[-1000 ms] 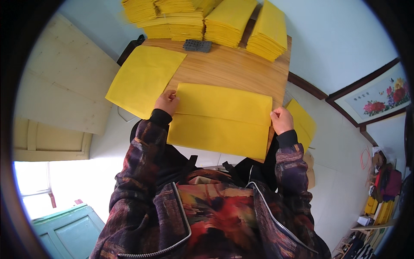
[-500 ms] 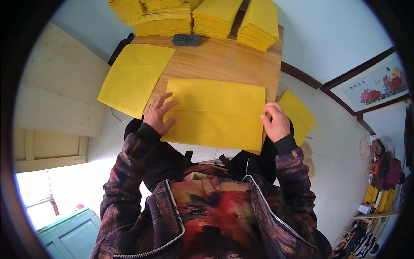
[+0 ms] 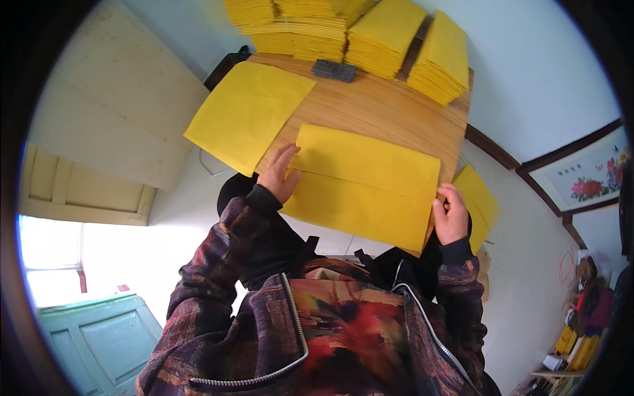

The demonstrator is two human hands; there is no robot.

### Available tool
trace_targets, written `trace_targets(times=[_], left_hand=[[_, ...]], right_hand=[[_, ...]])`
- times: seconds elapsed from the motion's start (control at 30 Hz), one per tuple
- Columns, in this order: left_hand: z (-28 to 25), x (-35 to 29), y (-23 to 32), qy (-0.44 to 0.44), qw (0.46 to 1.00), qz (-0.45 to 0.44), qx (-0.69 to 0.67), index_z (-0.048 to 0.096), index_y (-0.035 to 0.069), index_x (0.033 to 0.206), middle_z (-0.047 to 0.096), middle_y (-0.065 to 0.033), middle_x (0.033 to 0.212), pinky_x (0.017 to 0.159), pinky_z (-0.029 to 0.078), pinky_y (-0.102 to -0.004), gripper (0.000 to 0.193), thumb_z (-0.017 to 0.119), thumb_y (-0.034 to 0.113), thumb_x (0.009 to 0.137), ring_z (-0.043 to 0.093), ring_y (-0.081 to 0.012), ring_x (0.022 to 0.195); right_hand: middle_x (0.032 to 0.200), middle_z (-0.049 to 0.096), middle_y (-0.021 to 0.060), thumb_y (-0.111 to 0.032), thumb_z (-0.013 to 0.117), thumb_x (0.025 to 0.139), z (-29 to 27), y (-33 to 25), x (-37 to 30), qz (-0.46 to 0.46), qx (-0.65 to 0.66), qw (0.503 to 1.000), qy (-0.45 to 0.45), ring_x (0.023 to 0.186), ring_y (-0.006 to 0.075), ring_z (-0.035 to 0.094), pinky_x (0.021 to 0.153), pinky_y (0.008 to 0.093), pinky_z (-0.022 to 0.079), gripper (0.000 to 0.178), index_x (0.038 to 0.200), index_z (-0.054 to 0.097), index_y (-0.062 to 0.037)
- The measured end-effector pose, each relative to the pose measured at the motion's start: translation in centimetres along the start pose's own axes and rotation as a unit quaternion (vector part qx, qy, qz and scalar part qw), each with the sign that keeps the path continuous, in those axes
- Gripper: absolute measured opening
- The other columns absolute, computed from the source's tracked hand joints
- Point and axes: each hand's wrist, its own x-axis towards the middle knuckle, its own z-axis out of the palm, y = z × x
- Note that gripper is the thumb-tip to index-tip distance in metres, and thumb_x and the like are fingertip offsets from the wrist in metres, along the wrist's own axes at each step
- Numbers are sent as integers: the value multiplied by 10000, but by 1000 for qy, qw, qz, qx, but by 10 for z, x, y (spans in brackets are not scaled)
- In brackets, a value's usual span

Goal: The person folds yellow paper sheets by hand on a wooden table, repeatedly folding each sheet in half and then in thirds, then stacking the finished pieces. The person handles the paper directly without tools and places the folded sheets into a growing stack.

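A yellow folded sheet (image 3: 370, 181), with a crease or flap edge running lengthwise across its middle, lies on the near part of the wooden table and hangs slightly over the edge. At its left end my left hand (image 3: 279, 175) rests with fingers stretched and thumb apart, touching the border. My right hand (image 3: 451, 214) is at the opposite end, its fingers curled around the right edge, thumb toward me. To the left, a flat yellow sheet (image 3: 251, 112) lies on the table, its near corner past the edge.
Stacks of yellow pieces (image 3: 383, 36) line the far side of the wooden table (image 3: 370, 102). A dark grey textured block (image 3: 334, 70) sits before them. Another yellow sheet (image 3: 477, 204) is lower down at the right, beyond the table. A framed flower picture (image 3: 588, 175) stands by the wall.
The whole view has turned, so the table appears shifted right and tilted. My left fingers have drawn closer to the sheet's left edge; my right hand stays at its right edge.
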Motion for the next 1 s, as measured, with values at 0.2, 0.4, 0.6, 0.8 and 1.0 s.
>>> trace_targets(times=[0.2,0.4,0.6,0.8,1.0], left_hand=[[2,18,-23,10,892,-325,-313,462,-21,1281,564,-82,1164,745,500,-271,398,498,53,891,584,-161,944],[14,19,-40,-31,939,-303,-156,512,15,1241,608,-50,1081,690,498,-263,354,515,74,891,594,-143,862],[20,17,-53,-14,965,-233,-123,574,45,1180,620,-67,1056,697,499,-267,325,528,75,859,605,-141,815],[12,18,-24,0,986,-161,-32,619,58,1097,587,-128,1061,732,509,-313,293,579,71,807,621,-230,799],[12,17,-14,-17,992,-122,24,637,93,1070,557,-113,1122,822,493,-348,290,614,69,783,584,-270,949]], right_hand=[[927,624,168,-74,628,812,2,17,24,78,-23,996,-33,811,280,610,705,370,494,214,1003,587,14],[817,594,173,-32,644,755,20,26,34,17,-51,999,8,774,344,588,681,400,474,134,859,564,-4],[780,582,163,-55,638,745,24,25,33,-5,-57,998,35,787,365,576,685,440,465,105,800,551,-39],[814,621,148,-59,634,780,19,25,33,74,-33,996,32,789,340,605,682,411,484,100,856,574,-33],[832,635,145,-54,629,789,21,32,34,72,2,996,44,785,330,616,678,399,489,117,897,589,-36]])
